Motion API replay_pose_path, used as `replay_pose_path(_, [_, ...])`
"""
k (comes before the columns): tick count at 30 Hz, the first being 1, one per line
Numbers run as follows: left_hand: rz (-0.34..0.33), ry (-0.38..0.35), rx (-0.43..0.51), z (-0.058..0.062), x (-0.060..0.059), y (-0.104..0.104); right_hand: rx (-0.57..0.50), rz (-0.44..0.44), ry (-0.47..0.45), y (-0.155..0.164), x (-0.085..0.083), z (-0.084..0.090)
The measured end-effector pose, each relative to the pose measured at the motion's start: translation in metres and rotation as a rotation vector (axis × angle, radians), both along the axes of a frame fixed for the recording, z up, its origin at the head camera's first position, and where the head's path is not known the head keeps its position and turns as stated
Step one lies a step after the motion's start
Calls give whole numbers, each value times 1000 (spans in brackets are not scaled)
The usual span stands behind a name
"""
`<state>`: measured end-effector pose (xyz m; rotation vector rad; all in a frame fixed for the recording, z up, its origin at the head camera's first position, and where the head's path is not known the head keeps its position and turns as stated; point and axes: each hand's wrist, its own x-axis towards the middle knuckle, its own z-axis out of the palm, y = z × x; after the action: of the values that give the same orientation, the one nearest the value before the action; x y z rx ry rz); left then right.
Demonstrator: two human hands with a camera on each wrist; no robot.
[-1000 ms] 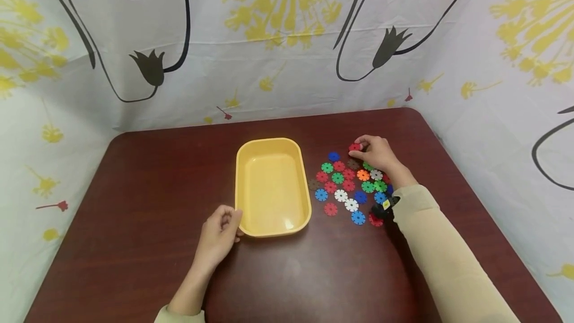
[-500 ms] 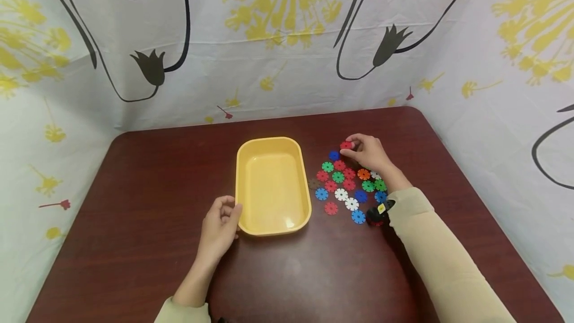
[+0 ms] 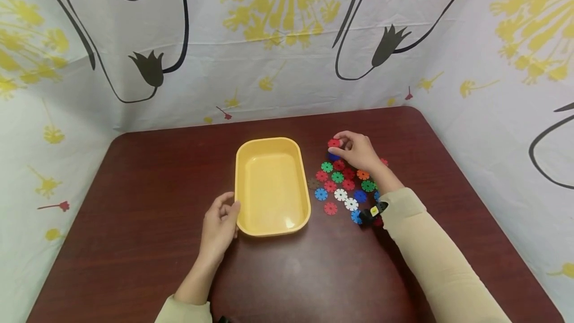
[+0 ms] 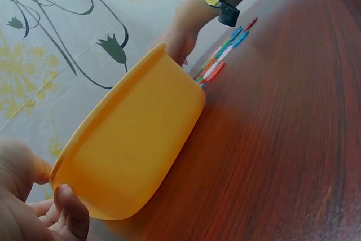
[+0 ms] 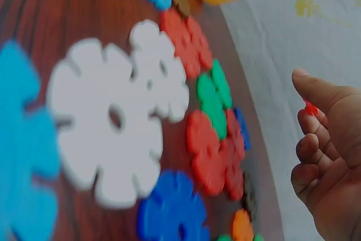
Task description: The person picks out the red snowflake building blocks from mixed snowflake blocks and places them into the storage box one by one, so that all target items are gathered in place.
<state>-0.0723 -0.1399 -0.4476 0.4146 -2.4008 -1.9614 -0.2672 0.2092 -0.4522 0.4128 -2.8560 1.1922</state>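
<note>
My right hand (image 3: 358, 153) pinches a red snowflake disc (image 3: 334, 142) between thumb and fingertips, held over the far end of the scattered discs. A blue disc (image 3: 334, 155) shows just below it. In the right wrist view only a sliver of the red disc (image 5: 311, 107) peeks out between thumb and fingers. My left hand (image 3: 218, 226) grips the near left edge of a yellow plastic tray (image 3: 271, 193), thumb at the rim. From the left wrist view, curled fingers (image 4: 72, 210) press against the tray's outer wall. Nothing lies inside the tray.
Right of the tray, several flat notched discs lie on the dark red table (image 3: 287, 283): green (image 3: 337, 177), white (image 3: 341, 195), orange (image 3: 362, 174) and others. My right forearm covers some of them. A patterned cloth (image 3: 188, 88) hangs behind the table.
My right hand has carried the red disc leftward, from the far middle of the discs to above the blue one. The left hand has slid slightly up along the tray's edge.
</note>
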Motion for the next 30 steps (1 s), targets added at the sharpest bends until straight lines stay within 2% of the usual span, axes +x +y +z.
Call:
replay_pose_path(13, [21, 16, 51, -1, -2, 1, -67, 64, 12, -36, 5, 21])
replay_pose_path(21, [29, 6, 59, -4, -2, 1, -142, 101, -5, -52, 2, 20])
replay_pose_path(30, [22, 3, 64, -2, -2, 1, -181, 141, -19, -70, 5, 24])
